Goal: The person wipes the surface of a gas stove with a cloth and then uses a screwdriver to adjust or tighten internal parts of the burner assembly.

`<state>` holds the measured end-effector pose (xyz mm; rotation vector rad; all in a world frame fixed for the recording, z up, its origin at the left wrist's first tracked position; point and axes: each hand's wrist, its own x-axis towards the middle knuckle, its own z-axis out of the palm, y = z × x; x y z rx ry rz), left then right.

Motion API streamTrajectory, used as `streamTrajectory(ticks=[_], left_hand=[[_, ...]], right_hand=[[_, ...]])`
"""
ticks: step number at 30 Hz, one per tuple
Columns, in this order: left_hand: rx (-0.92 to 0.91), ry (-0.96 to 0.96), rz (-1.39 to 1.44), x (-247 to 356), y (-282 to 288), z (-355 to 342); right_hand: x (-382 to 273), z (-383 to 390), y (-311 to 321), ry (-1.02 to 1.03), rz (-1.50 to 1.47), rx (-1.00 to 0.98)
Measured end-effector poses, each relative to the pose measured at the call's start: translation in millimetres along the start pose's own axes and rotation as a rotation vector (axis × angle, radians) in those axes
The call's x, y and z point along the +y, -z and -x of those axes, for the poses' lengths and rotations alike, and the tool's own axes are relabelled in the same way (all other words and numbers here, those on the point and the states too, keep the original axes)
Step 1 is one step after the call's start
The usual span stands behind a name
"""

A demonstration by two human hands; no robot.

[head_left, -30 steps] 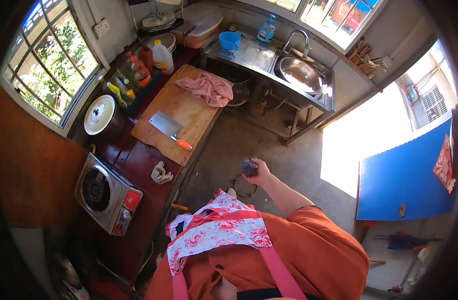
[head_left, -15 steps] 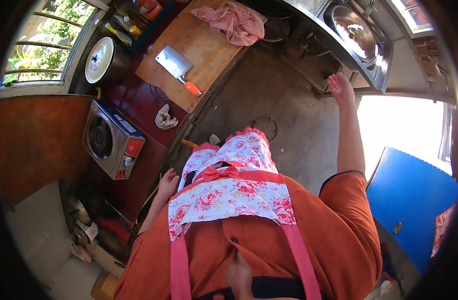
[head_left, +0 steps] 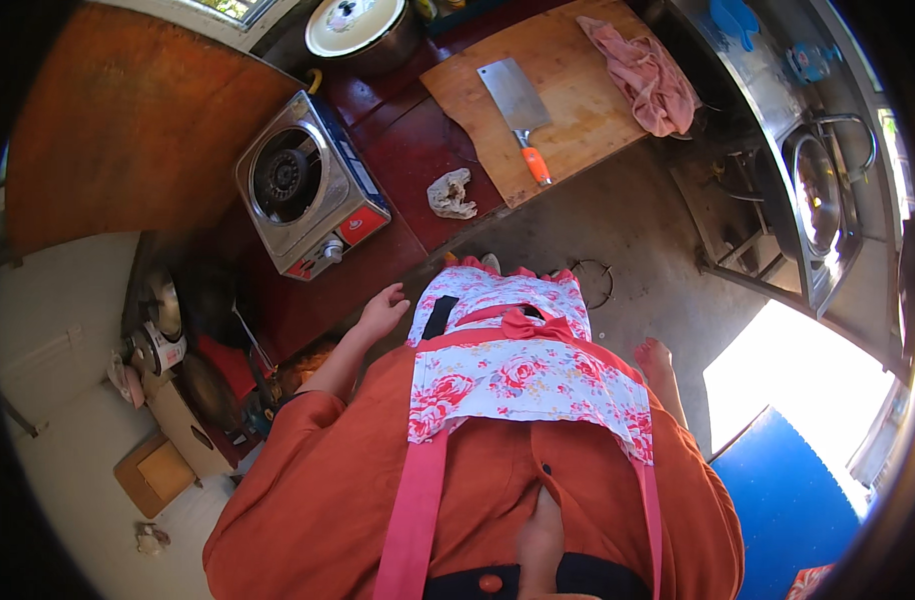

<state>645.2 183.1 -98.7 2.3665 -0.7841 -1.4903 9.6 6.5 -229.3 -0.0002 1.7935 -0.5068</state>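
My left hand (head_left: 383, 309) hangs in the air beside my flowered apron (head_left: 518, 372), between it and the front edge of the dark red counter (head_left: 373, 290). Its fingers are loosely bent and apart, with nothing in them. On the other side of the apron, my right hand (head_left: 655, 357) hangs low, small in view and loosely curled; no object shows in it. Nearest to the left hand stands a portable gas stove (head_left: 313, 190). A crumpled whitish rag (head_left: 451, 194) lies beyond it. On the wooden cutting board (head_left: 593, 90) rests a cleaver (head_left: 518, 103) with an orange handle.
A pink cloth (head_left: 646, 75) is bunched on the board's right end. A lidded pot (head_left: 356, 30) stands at the back. At right is a metal sink (head_left: 816, 190) with a blue scoop (head_left: 735, 22). A wire ring (head_left: 594, 284) lies on the floor, and a blue panel (head_left: 783, 510) stands lower right.
My right arm, stretched out toward the sink side before, has come down beside the apron. The view has turned, so counter and stove sit farther right. My left hand stays lowered.
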Motion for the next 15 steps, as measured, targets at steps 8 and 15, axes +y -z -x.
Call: streamTrajectory(ticks=[8,15], left_hand=[[0.040,-0.165,0.112,6.0,4.2,-27.9],[0.090,-0.344,0.176,53.6,-4.1,-89.0]], right_hand=[[-53.8,56.8,-69.2,0.259,0.113,-0.108],[-59.9,70.2,-84.6,0.300,0.343,-0.034]])
